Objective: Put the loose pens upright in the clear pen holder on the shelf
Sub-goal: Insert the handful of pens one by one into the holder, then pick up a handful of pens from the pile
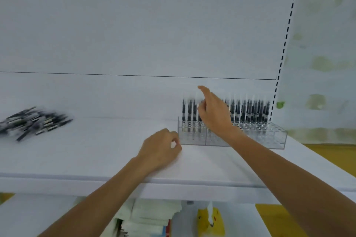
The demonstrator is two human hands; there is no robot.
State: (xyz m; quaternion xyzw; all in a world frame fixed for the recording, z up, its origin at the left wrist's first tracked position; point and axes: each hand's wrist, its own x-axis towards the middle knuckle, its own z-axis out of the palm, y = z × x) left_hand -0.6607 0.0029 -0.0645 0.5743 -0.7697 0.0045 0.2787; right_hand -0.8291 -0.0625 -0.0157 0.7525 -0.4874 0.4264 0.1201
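Note:
A clear pen holder (273, 138) stands on the white shelf (96, 156) at the right, with several black pens (250, 111) upright in its back rows. A pile of loose black pens (32, 121) lies at the far left of the shelf. My right hand (213, 111) is raised over the left part of the holder, index finger stretched up. Its thumb and other fingers are curled at a blurred upright pen (200, 119) in the back row. My left hand (159, 150) rests on the shelf with curled fingers, touching the holder's front left corner and holding nothing that I can see.
A slotted shelf upright (283, 54) runs up behind the holder at the right. Below the shelf edge lie folded pale cloths (146, 215) and a yellow pack (210, 221). Bare shelf lies between the pen pile and the holder.

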